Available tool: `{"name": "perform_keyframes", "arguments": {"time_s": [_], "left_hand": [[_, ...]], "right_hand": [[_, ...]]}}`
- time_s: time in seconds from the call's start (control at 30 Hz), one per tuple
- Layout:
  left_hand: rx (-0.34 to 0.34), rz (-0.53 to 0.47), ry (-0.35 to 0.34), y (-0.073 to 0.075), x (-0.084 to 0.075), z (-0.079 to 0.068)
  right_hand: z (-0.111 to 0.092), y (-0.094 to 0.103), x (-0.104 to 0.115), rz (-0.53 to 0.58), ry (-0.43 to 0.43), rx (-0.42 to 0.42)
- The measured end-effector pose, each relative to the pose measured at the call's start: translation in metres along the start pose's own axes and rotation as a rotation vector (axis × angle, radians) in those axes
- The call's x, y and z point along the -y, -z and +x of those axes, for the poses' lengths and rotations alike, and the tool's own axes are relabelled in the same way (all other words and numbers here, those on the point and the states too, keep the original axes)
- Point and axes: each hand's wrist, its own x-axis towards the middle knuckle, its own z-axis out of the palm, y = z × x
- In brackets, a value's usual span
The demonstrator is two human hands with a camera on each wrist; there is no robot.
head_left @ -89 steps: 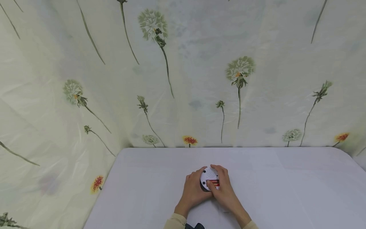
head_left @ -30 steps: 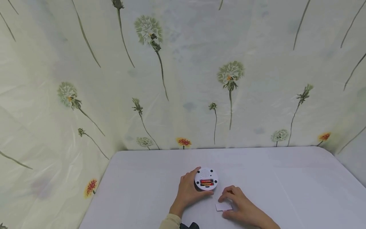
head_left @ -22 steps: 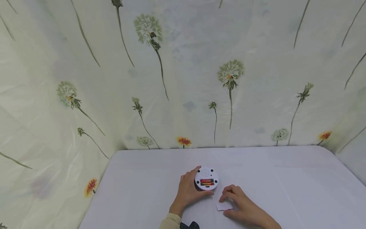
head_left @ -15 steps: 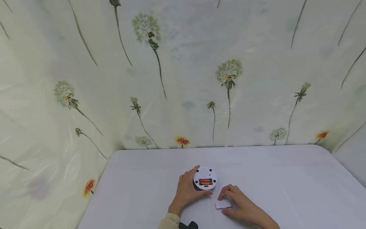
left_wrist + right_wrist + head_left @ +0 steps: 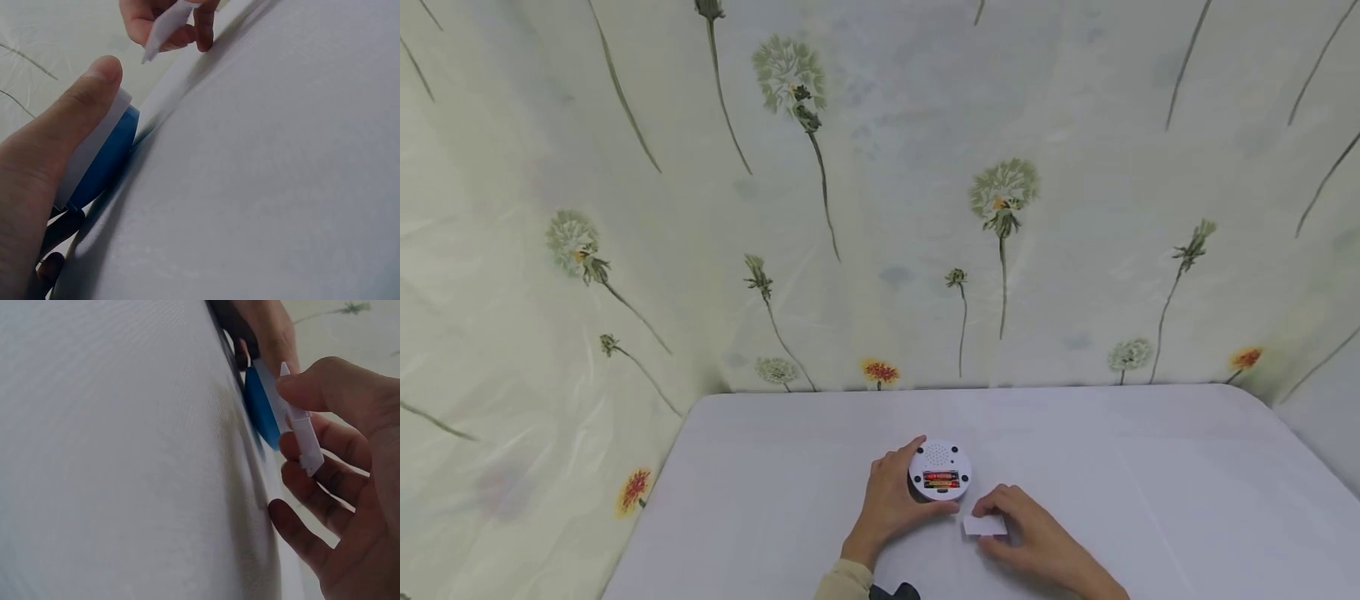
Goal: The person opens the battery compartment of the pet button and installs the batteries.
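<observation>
A round device (image 5: 937, 457) lies on the table with its white underside up, showing speaker holes, dark feet and two red batteries (image 5: 942, 480) in an uncovered compartment. Its blue side wall (image 5: 107, 164) shows in the left wrist view. My left hand (image 5: 889, 506) grips the device from the left, fingers round the far side and thumb along the near edge. Just to the right, my right hand (image 5: 1033, 535) pinches a small white battery cover (image 5: 984, 525) between thumb and fingers. The right wrist view shows the cover's tabs (image 5: 307, 464), held above the cloth.
A white cloth covers the table (image 5: 1150, 483). Behind it hangs a pale curtain (image 5: 895, 208) printed with dandelions, also along the left side. A dark object (image 5: 897, 592) shows at the bottom edge, beside the left sleeve (image 5: 846, 581).
My right hand has left the batteries, gone to the battery cover lying on the table and lifted it, tilting it up. My left hand has stayed on the device.
</observation>
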Motion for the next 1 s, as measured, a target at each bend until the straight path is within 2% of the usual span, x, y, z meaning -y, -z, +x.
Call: {"name": "perform_keyframes", "arguments": {"time_s": [0.2, 0.43, 0.6, 0.83, 1.0], "left_hand": [[-0.007, 0.011, 0.019, 0.001, -0.002, -0.003], [-0.037, 0.024, 0.004, 0.003, -0.005, -0.002], [-0.046, 0.024, -0.016, 0.003, -0.005, -0.001], [-0.041, 0.027, -0.044, 0.003, -0.004, -0.001], [-0.03, 0.035, -0.056, 0.005, -0.004, 0.0]], "right_hand": [[0.004, -0.002, 0.003, 0.017, 0.006, -0.021], [0.007, 0.005, 0.005, 0.015, 0.008, 0.005], [0.008, 0.01, 0.005, 0.026, 0.007, -0.008], [0.018, 0.015, 0.021, 0.06, 0.071, -0.108], [0.024, 0.021, 0.034, 0.046, 0.029, -0.116]]}}
